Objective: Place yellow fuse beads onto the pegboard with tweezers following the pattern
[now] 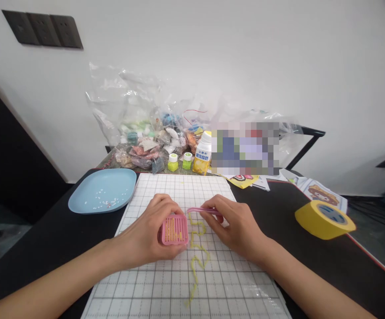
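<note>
My left hand (159,226) is closed around a small pink slotted box (175,230), tilted so its face shows. Yellow beads fill several of its slots, while others on the right look bare. Pinched in my right hand (230,221) is a pair of pink tweezers (197,210), its tips just right of the box's upper corner. Whether the tips grip a bead is too small to tell. A wavy line of yellow-green beads (195,268) lies between my hands on the white gridded board (139,292), running from below the tweezers toward me.
At left, a light blue tray (79,195) holds scattered white beads. Two small jars of green beads (173,162), a yogurt bottle (203,153) and plastic bags of materials (142,146) stand behind the board. A yellow tape roll (312,220) lies at right near printed bear papers (325,192).
</note>
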A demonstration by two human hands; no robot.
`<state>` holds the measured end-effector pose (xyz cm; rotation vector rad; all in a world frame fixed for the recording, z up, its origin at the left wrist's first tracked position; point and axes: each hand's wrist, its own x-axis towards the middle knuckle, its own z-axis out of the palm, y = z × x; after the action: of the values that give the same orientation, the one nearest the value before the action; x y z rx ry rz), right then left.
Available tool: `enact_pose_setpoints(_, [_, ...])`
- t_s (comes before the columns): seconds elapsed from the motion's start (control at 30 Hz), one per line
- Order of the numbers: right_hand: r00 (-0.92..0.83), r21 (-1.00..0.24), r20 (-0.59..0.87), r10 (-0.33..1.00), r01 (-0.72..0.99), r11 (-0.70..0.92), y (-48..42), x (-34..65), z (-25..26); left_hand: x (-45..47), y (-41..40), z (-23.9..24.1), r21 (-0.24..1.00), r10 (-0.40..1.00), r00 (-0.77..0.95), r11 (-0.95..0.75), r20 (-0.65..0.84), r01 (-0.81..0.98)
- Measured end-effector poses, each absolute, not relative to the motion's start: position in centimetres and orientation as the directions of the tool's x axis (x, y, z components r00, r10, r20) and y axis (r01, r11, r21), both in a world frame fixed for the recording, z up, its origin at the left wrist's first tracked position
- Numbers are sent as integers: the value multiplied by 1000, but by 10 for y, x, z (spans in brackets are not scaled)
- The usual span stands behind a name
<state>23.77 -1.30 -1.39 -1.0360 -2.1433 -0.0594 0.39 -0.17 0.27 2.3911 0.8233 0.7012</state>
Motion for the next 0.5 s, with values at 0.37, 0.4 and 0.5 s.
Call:
enact_pose_setpoints(0.37, [-558, -327, 562, 611, 529, 783, -22, 228, -10, 6, -2, 5, 590, 676, 672, -686, 302, 425])
enact_pose_setpoints(0.4, [-560, -327, 560, 610, 527, 785, -22, 228, -10, 6, -2, 4, 592, 676, 670, -687, 307, 421])
enact_pose_setpoints(0.5, [-562, -329, 556, 612, 527, 783, -22, 227, -11, 6, -2, 4, 595, 677, 668, -685, 309, 420])
